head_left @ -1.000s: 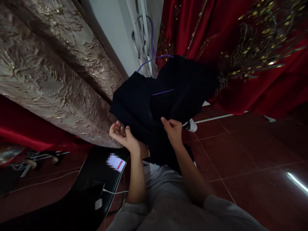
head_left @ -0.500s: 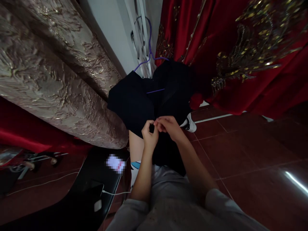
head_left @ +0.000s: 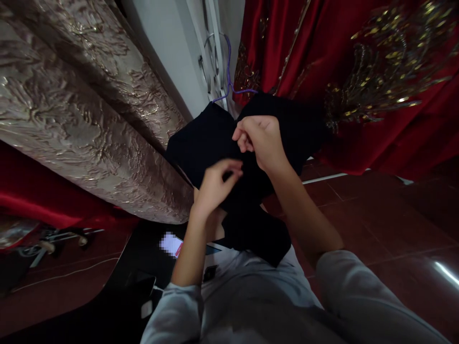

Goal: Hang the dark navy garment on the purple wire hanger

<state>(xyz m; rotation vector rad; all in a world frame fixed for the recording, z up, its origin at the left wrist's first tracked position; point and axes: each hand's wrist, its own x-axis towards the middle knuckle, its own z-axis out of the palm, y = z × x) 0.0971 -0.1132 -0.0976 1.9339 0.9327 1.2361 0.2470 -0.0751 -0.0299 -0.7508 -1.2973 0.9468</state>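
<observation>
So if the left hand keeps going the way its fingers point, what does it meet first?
Most likely the dark garment on the purple hanger; the left hand points up-right at its front, below the right hand. Depth is unclear.

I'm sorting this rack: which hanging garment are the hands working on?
The plain black garment on the purple hanger, not the gold-embroidered red dress or beige brocade fabric.
</observation>
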